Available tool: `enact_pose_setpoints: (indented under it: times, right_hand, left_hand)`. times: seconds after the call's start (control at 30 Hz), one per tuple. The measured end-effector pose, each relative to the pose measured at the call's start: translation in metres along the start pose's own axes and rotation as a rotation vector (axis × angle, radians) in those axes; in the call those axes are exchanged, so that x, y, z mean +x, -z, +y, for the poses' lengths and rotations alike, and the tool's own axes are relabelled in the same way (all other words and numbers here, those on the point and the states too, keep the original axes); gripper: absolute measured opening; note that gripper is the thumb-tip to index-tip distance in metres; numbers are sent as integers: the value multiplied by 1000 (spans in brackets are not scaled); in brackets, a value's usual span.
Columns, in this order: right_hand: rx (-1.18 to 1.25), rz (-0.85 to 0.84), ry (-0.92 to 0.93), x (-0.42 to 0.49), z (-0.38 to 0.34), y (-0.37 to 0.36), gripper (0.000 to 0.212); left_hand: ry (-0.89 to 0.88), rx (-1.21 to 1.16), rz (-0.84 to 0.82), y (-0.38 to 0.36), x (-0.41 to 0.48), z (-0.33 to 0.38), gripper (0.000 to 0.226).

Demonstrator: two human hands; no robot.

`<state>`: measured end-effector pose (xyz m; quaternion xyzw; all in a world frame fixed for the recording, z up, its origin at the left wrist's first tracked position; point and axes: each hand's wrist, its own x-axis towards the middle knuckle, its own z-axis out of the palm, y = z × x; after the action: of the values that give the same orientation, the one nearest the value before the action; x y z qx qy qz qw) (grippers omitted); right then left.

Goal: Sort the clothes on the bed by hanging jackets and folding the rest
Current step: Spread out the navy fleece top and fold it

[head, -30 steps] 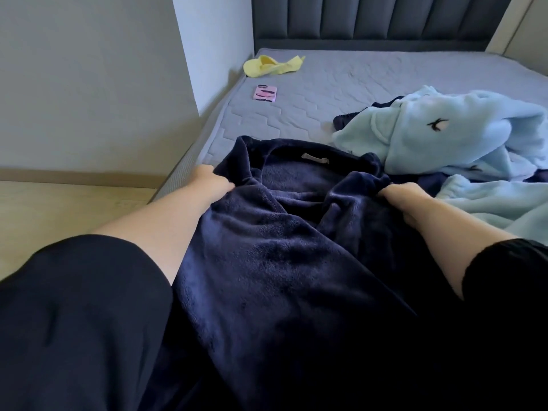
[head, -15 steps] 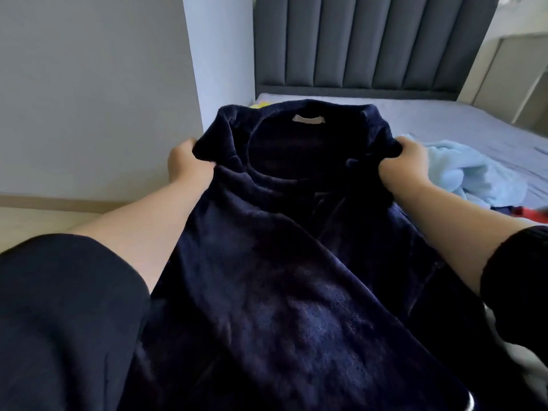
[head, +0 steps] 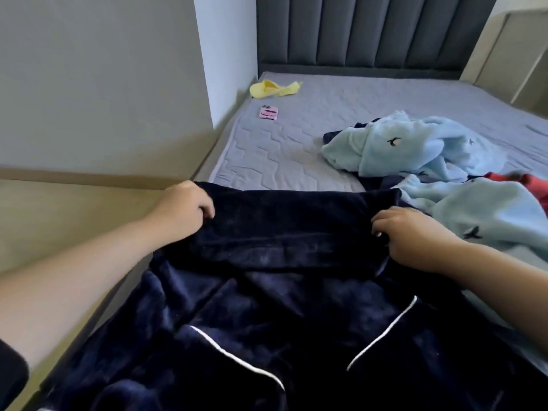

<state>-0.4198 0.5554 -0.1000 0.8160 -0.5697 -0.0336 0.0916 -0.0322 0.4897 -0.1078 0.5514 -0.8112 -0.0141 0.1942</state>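
Pink phone (head: 268,112) lying flat near the grey wall (head: 89,69), beige floor (head: 59,221), beige cabinet (head: 510,54) far right

Navy plush garment (head: 267,307) with white piping spread flat on bed's near edge, light-blue fleece (head: 415,146) crumpled beside

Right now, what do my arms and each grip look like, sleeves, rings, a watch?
Both forearms are bare. A black sleeve shows on the left arm at the frame's lower corner; none shows on the right. The left grip and right grip are ungloved, with no ring, watch or bracelet visible.
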Motion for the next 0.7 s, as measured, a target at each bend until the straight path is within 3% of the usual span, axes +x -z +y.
enact_pose_setpoints:
  times: [0.07, 0.13, 0.17, 0.23, 0.3, 0.47, 0.6, 0.67, 0.7]
  right_hand:
    - [230, 314, -39, 9, -17, 8, 26]
    - [269, 523, -8, 24, -39, 8, 30]
    - [234, 453, -5, 28, -47, 2, 37]
    - [142, 126, -65, 28, -53, -26, 54]
    - [79, -92, -119, 15, -44, -57, 60]
    - [88, -6, -132, 7, -36, -71, 63]
    - [192, 209, -190, 43, -37, -34, 46]
    - [287, 213, -169, 72, -34, -21, 37]
    - [308, 161, -141, 87, -34, -17, 44]
  left_hand:
    - [36, -149, 119, -5, 19, 30, 39]
    - [-68, -189, 66, -20, 32, 63, 36]
    - [-132, -141, -11, -34, 31, 73, 40]
    - [-173, 84, -242, -66, 13, 76, 54]
    - [-182, 250, -346, -92, -16, 61, 58]
    - [-151, 240, -222, -98, -30, 38, 65]
    - [-142, 202, -163, -76, 13, 42, 62]
    - [-160, 239, -211, -63, 44, 42, 71]
    - [-164, 244, -270, -59, 60, 42, 78]
